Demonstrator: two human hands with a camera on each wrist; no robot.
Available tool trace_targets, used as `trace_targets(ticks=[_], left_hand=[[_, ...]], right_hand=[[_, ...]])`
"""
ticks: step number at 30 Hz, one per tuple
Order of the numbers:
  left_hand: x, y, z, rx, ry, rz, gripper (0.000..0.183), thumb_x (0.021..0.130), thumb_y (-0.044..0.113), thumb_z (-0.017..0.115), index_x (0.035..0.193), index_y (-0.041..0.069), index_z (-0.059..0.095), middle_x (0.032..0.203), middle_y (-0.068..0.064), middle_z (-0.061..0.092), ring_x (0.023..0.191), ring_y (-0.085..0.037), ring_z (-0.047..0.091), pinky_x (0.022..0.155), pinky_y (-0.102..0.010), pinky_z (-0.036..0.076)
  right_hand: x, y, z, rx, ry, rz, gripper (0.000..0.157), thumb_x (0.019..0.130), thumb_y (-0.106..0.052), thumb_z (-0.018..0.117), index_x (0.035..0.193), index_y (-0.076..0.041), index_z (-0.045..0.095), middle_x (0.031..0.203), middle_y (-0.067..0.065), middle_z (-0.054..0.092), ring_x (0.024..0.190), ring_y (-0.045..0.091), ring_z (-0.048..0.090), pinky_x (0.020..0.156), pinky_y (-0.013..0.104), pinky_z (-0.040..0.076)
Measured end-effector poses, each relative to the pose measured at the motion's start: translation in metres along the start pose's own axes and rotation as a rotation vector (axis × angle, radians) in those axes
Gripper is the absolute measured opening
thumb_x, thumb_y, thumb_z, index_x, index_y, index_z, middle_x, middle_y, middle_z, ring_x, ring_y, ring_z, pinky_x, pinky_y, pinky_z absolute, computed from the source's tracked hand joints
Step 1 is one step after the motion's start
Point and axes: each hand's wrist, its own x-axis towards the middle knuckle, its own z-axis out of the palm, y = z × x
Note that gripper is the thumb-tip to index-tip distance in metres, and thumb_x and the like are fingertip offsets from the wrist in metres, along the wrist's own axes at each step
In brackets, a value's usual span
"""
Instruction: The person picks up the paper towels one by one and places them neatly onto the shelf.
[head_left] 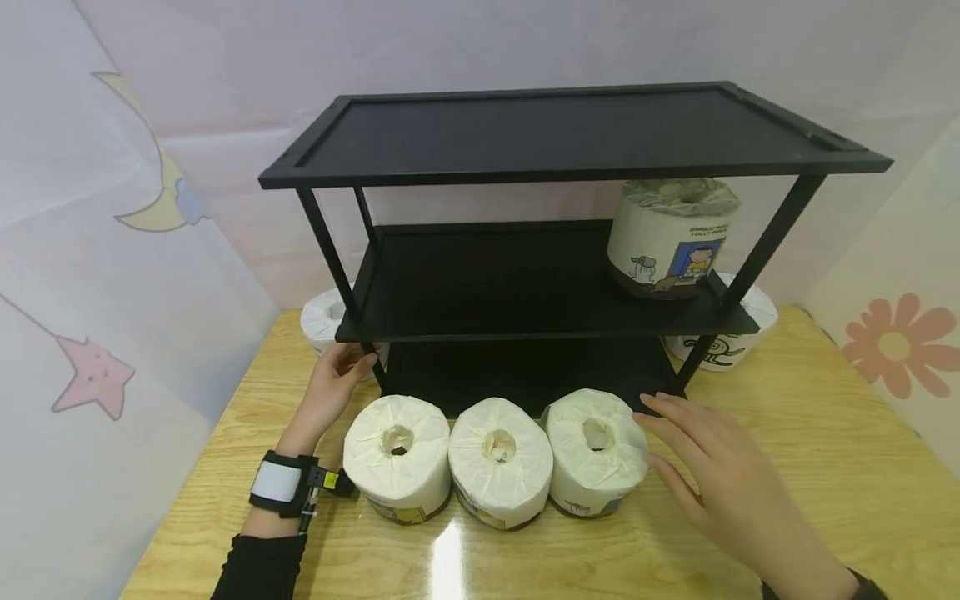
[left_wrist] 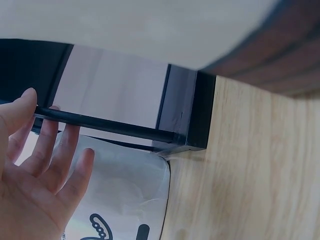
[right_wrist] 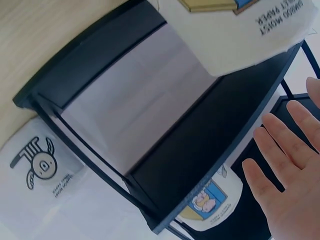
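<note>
A black three-tier shelf rack [head_left: 525, 283] stands on the wooden table. My left hand [head_left: 341, 375] grips its lower front left post [left_wrist: 100, 121], thumb on the near side and fingers behind. A wrapped toilet roll [left_wrist: 120, 185] stands just beyond those fingers, partly hidden. Along the rack's front are a left toilet roll [head_left: 390, 483], a middle toilet roll [head_left: 502, 487] and a right toilet roll [head_left: 600, 475]. My right hand [head_left: 720, 483] is beside the right one, fingers extended and nothing held. On the middle shelf, at the right, sits another toilet roll [head_left: 663, 242].
Behind the rack's right post is a further toilet roll [head_left: 723, 350] with a cartoon print. A patterned cloth backdrop [head_left: 187, 250] hangs behind and beside the wooden table [head_left: 810, 450]. The rack's top shelf [head_left: 570, 133] overhangs the lower shelves.
</note>
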Motion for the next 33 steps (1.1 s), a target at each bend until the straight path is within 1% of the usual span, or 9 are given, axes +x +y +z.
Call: trace_targets(ticks=[4,7,13,23,26,30,33], left_hand=[[0.0,0.001,0.0,-0.012,-0.002,0.002,0.034,0.1,0.019,0.061,0.128,0.001,0.058,0.123,-0.02,0.062,0.115,-0.03,0.058,0.088,-0.017,0.046],[-0.001,0.001,0.0,-0.015,-0.001,-0.002,0.034,0.1,0.019,0.061,0.128,0.001,0.058,0.123,-0.019,0.062,0.115,-0.03,0.057,0.088,-0.017,0.046],[-0.002,-0.001,0.0,-0.018,-0.002,-0.015,0.034,0.1,0.02,0.061,0.128,0.0,0.057,0.124,-0.02,0.061,0.116,-0.03,0.057,0.089,-0.017,0.046],[0.0,0.0,-0.001,-0.007,-0.004,-0.012,0.034,0.1,0.019,0.061,0.129,0.002,0.057,0.125,-0.019,0.061,0.117,-0.03,0.057,0.092,-0.021,0.044],[-0.001,0.0,-0.001,-0.006,-0.005,-0.013,0.034,0.1,0.019,0.061,0.13,0.002,0.057,0.125,-0.019,0.061,0.117,-0.03,0.056,0.094,-0.024,0.045],[0.0,0.0,-0.001,-0.004,-0.005,-0.011,0.034,0.1,0.02,0.061,0.129,0.002,0.057,0.125,-0.019,0.061,0.117,-0.03,0.057,0.097,-0.032,0.045],[0.0,-0.001,-0.001,-0.004,-0.004,-0.011,0.034,0.1,0.02,0.061,0.129,0.002,0.057,0.124,-0.019,0.061,0.117,-0.03,0.057,0.098,-0.037,0.045]], right_hand=[[-0.002,-0.003,0.006,0.015,0.005,-0.014,0.056,0.106,-0.05,0.033,0.126,-0.008,0.065,0.137,0.009,0.057,0.122,0.03,0.052,0.115,0.019,0.016],[-0.003,-0.005,0.01,0.02,0.011,-0.02,0.056,0.106,-0.05,0.034,0.126,-0.009,0.065,0.137,0.009,0.057,0.122,0.03,0.052,0.115,0.019,0.015],[-0.004,-0.008,0.018,0.02,-0.022,-0.031,0.056,0.106,-0.051,0.033,0.128,-0.01,0.064,0.137,0.008,0.057,0.122,0.028,0.051,0.115,0.018,0.014],[-0.01,-0.015,0.028,0.049,-0.039,-0.031,0.056,0.105,-0.051,0.035,0.128,-0.009,0.064,0.137,0.006,0.057,0.124,0.027,0.051,0.116,0.022,0.016],[-0.011,-0.016,0.03,0.055,-0.038,-0.034,0.057,0.105,-0.052,0.036,0.128,-0.009,0.064,0.136,0.007,0.057,0.123,0.027,0.051,0.116,0.023,0.016],[-0.012,-0.017,0.032,0.056,-0.025,-0.035,0.058,0.104,-0.053,0.037,0.127,-0.008,0.064,0.135,0.009,0.058,0.122,0.028,0.052,0.116,0.023,0.016],[-0.012,-0.017,0.035,0.065,-0.034,-0.037,0.059,0.104,-0.055,0.037,0.126,-0.007,0.064,0.135,0.009,0.058,0.123,0.028,0.051,0.116,0.023,0.015]])
